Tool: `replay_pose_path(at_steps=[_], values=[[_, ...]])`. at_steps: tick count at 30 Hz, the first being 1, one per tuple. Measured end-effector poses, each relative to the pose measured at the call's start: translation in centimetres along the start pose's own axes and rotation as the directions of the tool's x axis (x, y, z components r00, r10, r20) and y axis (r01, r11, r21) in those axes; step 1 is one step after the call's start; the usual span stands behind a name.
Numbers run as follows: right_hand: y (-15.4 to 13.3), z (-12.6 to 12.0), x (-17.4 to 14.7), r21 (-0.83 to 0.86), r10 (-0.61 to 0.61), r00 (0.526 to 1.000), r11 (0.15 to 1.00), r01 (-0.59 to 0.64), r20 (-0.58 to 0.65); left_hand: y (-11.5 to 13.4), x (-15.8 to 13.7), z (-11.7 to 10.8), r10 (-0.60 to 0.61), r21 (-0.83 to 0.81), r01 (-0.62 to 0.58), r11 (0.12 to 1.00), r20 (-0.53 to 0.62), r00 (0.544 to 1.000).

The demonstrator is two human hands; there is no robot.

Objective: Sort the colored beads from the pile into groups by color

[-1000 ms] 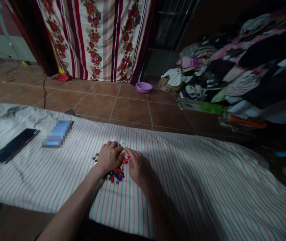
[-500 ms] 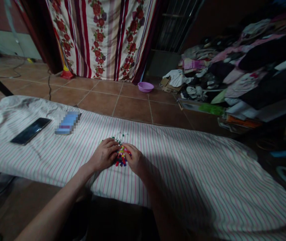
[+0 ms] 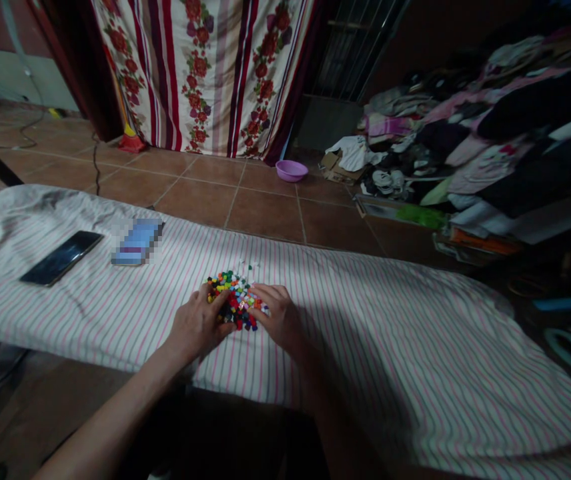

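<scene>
A loose heap of small coloured pieces (image 3: 239,301), red, green, yellow, white, orange and dark blue, lies on a striped cloth (image 3: 355,320). They look like little cubes or beads; their exact kind is too small to tell. At the heap's left side rests my left hand (image 3: 201,319), fingers apart and touching the pieces. My right hand (image 3: 278,315) touches the right side, its fingers stretched over the edge of the heap. Neither hand visibly grips a piece, though some pieces are hidden under the fingers. A few white and green bits lie just beyond the heap.
On the cloth's left part lie a dark phone (image 3: 62,258) and a second phone (image 3: 138,241) with a blurred screen. Beyond the cloth, a purple basin (image 3: 291,171) stands on the tiled floor near a flowered curtain (image 3: 215,80). Piled clothes (image 3: 415,133) fill the right background.
My hands have moved apart, the left one toward the left and nearer to me. More of the coloured heap shows between them, and it looks more spread out.
</scene>
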State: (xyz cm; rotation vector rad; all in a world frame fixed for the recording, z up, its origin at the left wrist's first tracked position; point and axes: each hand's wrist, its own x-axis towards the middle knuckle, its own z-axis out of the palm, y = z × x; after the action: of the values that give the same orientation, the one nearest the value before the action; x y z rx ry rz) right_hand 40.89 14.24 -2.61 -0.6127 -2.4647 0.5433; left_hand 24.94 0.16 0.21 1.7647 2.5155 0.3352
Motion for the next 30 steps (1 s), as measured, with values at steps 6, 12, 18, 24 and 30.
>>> replay_pose_path(at_steps=[6,12,18,24,30], values=[[0.1,-0.9,-0.6,-0.062,0.099,0.993,0.994,-0.095,0.068,1.1,0.5,-0.4,-0.021,0.012,0.020,1.000,0.079,0.997],[-0.7,-0.6,0.1,-0.007,0.203,0.971,0.979,-0.203,0.129,1.6,1.2,-0.2,-0.042,-0.013,0.042,0.999,0.020,0.999],[-0.5,1.1,0.6,0.151,0.114,0.990,0.980,-0.126,0.088,1.3,1.9,0.2,-0.003,-0.078,0.002,0.997,-0.022,1.000],[-0.3,2.3,1.0,0.214,0.022,0.999,0.976,-0.027,0.024,0.8,2.5,0.7,0.048,-0.152,-0.061,0.986,-0.093,0.995],[-1.2,2.6,1.6,0.131,-0.022,1.000,0.991,0.019,0.018,1.1,2.6,-0.5,0.037,-0.094,-0.043,0.995,-0.069,0.997]])
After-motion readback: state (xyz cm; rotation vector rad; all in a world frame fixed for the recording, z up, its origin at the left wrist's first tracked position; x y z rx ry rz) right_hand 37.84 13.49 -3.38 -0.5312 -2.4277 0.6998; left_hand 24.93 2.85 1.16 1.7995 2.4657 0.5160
